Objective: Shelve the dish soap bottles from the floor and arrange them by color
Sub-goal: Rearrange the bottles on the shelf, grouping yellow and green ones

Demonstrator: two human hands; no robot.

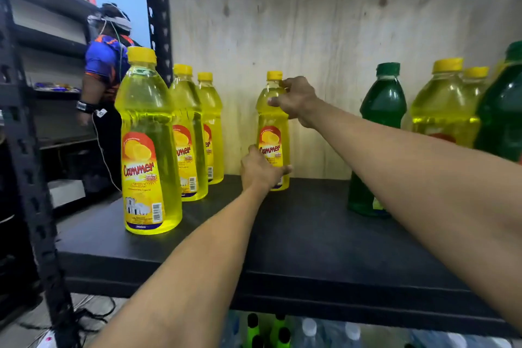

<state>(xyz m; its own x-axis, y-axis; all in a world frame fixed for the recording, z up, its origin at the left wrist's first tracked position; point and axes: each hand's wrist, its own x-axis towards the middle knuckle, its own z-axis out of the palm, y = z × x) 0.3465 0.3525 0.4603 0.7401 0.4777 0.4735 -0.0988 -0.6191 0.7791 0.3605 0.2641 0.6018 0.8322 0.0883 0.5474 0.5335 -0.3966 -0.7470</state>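
A yellow dish soap bottle (273, 133) stands upright at the back of the black shelf (254, 234), against the wooden back panel. My right hand (296, 99) grips its neck just under the yellow cap. My left hand (261, 169) wraps its lower body near the base. Three more yellow bottles (149, 144) stand in a diagonal row at the shelf's left. On the right stand a green bottle (381, 110), two yellow bottles (443, 107) and another green bottle (502, 113) at the frame edge.
A black perforated upright (158, 17) frames the shelf's left side. Another person (104, 70) in a blue shirt works at a neighbouring rack to the left. Several bottles (282, 330) sit on the level below. Cables lie on the floor at lower left.
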